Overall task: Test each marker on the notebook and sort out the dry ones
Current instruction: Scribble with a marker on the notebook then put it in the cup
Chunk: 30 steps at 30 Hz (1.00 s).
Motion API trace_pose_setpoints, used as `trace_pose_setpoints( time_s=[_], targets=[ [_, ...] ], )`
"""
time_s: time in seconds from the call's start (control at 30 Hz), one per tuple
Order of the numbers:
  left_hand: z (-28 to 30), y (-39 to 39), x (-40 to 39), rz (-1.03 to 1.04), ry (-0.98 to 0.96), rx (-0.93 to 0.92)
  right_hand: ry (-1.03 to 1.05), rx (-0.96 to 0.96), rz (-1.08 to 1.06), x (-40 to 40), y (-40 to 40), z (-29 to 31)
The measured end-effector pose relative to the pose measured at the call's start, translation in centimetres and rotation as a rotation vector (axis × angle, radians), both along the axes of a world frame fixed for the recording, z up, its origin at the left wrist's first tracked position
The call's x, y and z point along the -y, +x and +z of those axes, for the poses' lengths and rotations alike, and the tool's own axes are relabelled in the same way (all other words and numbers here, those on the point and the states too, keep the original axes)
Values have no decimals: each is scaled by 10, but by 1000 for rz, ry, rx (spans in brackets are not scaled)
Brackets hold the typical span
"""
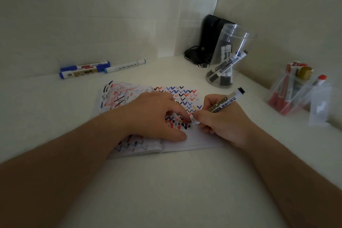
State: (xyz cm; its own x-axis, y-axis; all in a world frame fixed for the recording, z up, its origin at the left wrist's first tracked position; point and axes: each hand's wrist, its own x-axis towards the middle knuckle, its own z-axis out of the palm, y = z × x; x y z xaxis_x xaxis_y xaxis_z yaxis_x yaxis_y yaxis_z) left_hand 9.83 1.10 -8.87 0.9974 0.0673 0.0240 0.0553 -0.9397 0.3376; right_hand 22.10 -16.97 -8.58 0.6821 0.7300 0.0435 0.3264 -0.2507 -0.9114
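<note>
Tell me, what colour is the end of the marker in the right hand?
Black, on the end of the marker sticking up from the right hand; seen in the head view.

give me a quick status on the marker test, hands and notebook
Right hand grips black whiteboard marker, tip down at the page. Left hand presses flat on the open notebook. Page mostly filled with ticks. Nothing in the way.

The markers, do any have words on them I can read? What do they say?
"EBOARD": on the marker that the right hand grips, first letters hidden.
"WHITEBOARD": on a marker leaning in the clear jar, barely legible.
Labels on the blue markers by the wall: too blurred to read.
</note>
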Motion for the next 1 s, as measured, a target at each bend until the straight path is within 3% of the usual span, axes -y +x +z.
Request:
trace_pose_setpoints(
  time_s=[0.43,0.8,1.0],
  targets=[
    [-2,1,-1,1,3,9,-43,89,-15,0,0,-3],
    [-1,-1,0,2,10,17,19,32,-2,0,4,-6],
    [0,-3,2,43,-93,44,66,-16,11,-1,6,-6]
  ],
)
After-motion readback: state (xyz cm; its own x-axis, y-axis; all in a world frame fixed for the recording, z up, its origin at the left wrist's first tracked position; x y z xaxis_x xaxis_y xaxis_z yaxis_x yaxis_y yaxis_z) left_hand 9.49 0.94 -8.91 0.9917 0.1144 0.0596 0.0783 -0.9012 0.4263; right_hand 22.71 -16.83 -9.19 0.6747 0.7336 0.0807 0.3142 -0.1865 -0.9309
